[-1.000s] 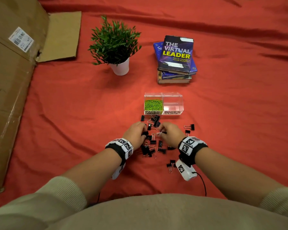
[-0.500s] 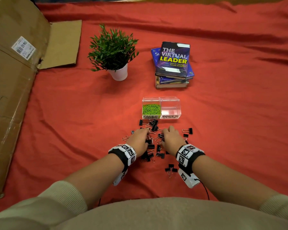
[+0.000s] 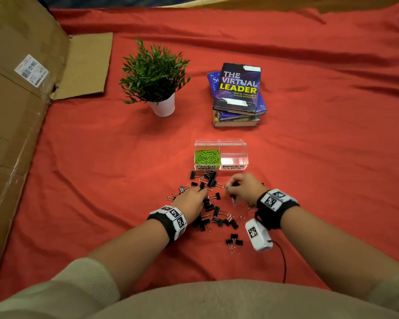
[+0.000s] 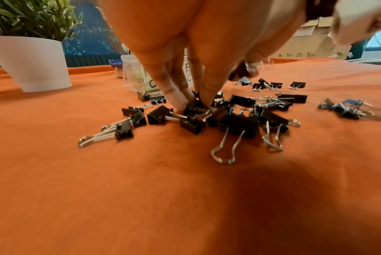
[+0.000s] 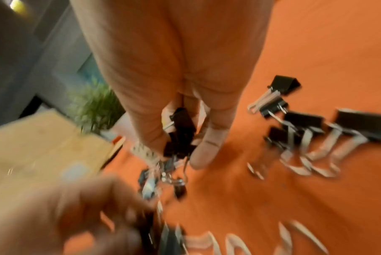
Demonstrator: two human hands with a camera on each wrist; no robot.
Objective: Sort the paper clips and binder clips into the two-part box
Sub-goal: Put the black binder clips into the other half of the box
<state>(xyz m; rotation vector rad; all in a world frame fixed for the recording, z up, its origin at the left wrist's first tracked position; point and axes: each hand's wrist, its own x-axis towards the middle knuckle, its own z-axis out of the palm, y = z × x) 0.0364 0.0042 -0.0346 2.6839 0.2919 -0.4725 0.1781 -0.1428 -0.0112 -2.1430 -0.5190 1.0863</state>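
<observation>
The box (image 3: pixel 221 143) sits on the red cloth (image 3: pixel 320 157). Its left part is full of green paper clips (image 3: pixel 207 156); its right part has nothing in it yet. Just in front of the box lie the black binder clips (image 3: pixel 209 178), spread in a loose pile. The left hand (image 3: pixel 191 200) reaches into the pile and pinches a clip with its fingertips (image 4: pixel 180 103). The right hand (image 3: pixel 242 186) is curled round a few clips, though that view is blurry. These clips are likely small, light and stiff. The wire loops may snag, so the black body is the best place to hold.
</observation>
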